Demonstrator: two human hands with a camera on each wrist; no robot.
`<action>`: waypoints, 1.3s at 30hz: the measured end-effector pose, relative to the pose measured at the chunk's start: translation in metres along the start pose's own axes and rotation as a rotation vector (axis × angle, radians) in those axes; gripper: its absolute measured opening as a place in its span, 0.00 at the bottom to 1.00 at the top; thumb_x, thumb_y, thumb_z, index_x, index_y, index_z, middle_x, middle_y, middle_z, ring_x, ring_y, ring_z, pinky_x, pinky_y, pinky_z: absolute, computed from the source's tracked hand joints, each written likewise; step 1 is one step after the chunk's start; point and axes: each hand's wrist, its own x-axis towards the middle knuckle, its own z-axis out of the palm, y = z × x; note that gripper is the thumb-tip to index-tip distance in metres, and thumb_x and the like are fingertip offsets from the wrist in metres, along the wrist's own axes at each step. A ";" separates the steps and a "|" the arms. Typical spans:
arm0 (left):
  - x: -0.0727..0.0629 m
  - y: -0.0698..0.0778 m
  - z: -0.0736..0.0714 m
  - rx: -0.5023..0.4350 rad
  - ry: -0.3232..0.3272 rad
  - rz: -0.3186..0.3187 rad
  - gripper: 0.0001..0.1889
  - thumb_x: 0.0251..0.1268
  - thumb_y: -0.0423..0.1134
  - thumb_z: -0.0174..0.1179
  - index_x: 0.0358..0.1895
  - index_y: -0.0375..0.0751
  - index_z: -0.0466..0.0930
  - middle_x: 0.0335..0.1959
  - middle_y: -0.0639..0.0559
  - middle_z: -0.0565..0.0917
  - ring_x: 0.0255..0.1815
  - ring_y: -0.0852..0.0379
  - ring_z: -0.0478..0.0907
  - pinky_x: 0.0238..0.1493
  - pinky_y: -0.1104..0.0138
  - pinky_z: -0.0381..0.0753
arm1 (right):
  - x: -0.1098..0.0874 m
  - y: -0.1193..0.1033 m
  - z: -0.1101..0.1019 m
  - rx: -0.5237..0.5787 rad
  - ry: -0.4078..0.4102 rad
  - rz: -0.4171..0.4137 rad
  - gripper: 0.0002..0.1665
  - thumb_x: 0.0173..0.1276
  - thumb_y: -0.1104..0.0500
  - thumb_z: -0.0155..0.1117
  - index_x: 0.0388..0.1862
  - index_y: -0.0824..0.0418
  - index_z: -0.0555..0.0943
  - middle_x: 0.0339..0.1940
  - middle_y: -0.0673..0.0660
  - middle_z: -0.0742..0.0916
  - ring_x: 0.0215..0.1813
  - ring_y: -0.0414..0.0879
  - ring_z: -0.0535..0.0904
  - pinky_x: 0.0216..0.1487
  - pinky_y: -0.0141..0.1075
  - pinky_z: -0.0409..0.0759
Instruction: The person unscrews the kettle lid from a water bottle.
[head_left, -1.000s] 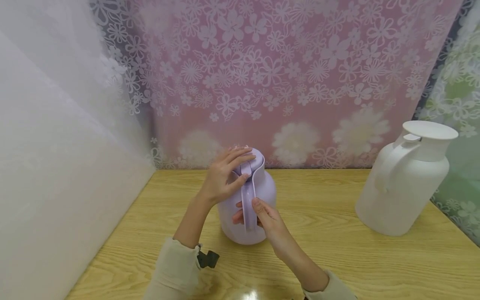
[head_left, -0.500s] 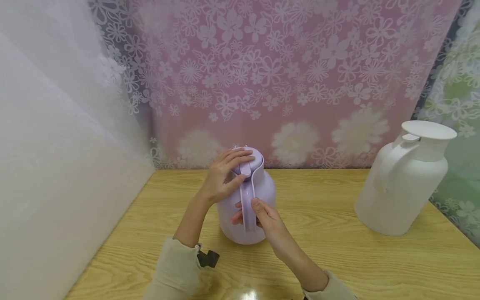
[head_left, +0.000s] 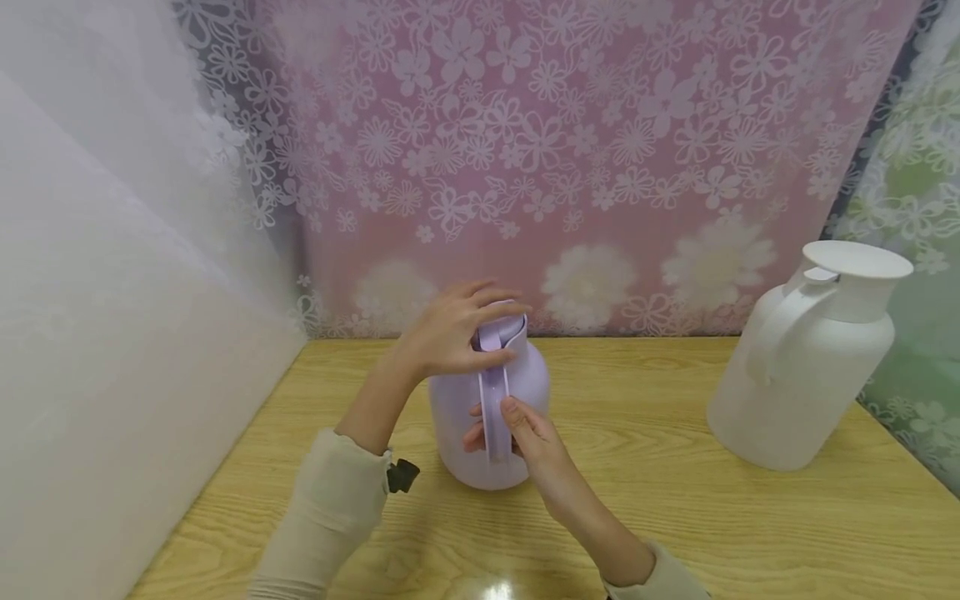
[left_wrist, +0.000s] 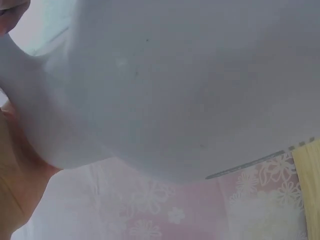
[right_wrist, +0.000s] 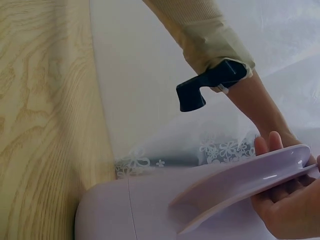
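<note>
- Jug (head_left: 528, 379), lilac, stood upright on the wooden table (head_left: 637, 508), straight ahead of the person and between the two hands; its long axis ran vertically, its handle (head_left: 493, 417) faced back toward the person.
- Right hand (head_left: 534, 437) came in from the right, low and on the near side. It gripped the handle, thumb along the right edge, fingertips showing past the left edge.
- Left hand (head_left: 457, 333) lay higher, at the jug's neck, over the lid (head_left: 512, 325) from the left. Its fingers were extended and parted, the thumb reaching across the top of the handle; whether the fingertips touched the lid could not be told.
- So the relation that mattered was vertical: left hand nearer the lid, right hand below it on the handle.
- White jug (head_left: 813, 383) stood well apart to the right, touched by neither hand; the right hand was the nearer one.
</note>
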 end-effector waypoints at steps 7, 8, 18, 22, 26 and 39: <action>0.007 0.001 0.002 -0.049 -0.082 -0.076 0.26 0.59 0.63 0.49 0.57 0.57 0.76 0.61 0.60 0.70 0.63 0.59 0.60 0.60 0.57 0.61 | 0.000 0.001 0.001 -0.009 0.011 0.015 0.30 0.77 0.47 0.30 0.52 0.70 0.72 0.35 0.58 0.84 0.43 0.52 0.80 0.51 0.47 0.70; 0.007 0.001 0.002 -0.055 -0.077 -0.082 0.25 0.59 0.62 0.50 0.56 0.57 0.77 0.60 0.60 0.71 0.63 0.59 0.61 0.59 0.58 0.61 | 0.000 0.001 0.002 -0.009 0.012 0.021 0.30 0.77 0.47 0.31 0.52 0.70 0.72 0.35 0.57 0.84 0.43 0.52 0.80 0.51 0.47 0.69; 0.009 0.002 0.004 -0.118 -0.070 -0.146 0.22 0.54 0.62 0.55 0.50 0.60 0.79 0.56 0.63 0.73 0.60 0.61 0.62 0.55 0.60 0.64 | 0.000 -0.001 0.003 -0.025 0.022 0.035 0.30 0.77 0.46 0.31 0.53 0.69 0.71 0.33 0.59 0.83 0.43 0.52 0.78 0.51 0.46 0.69; 0.011 0.003 0.002 -0.121 -0.089 -0.161 0.22 0.53 0.62 0.56 0.50 0.60 0.79 0.56 0.63 0.73 0.60 0.60 0.62 0.54 0.60 0.64 | 0.000 -0.002 0.004 -0.021 0.023 0.037 0.30 0.77 0.46 0.31 0.53 0.70 0.71 0.33 0.60 0.83 0.43 0.52 0.77 0.51 0.46 0.69; 0.011 0.003 0.001 -0.125 -0.111 -0.184 0.23 0.53 0.61 0.57 0.51 0.58 0.78 0.57 0.62 0.72 0.61 0.59 0.62 0.55 0.58 0.64 | 0.000 -0.004 0.004 -0.009 0.028 0.072 0.31 0.76 0.45 0.31 0.53 0.69 0.71 0.33 0.59 0.83 0.45 0.52 0.76 0.52 0.46 0.67; 0.014 0.007 -0.001 -0.134 -0.132 -0.223 0.24 0.53 0.60 0.59 0.52 0.56 0.78 0.58 0.60 0.72 0.63 0.55 0.61 0.56 0.55 0.63 | 0.001 -0.003 0.003 0.041 0.058 0.119 0.30 0.75 0.44 0.35 0.55 0.65 0.72 0.35 0.57 0.83 0.47 0.53 0.76 0.53 0.46 0.65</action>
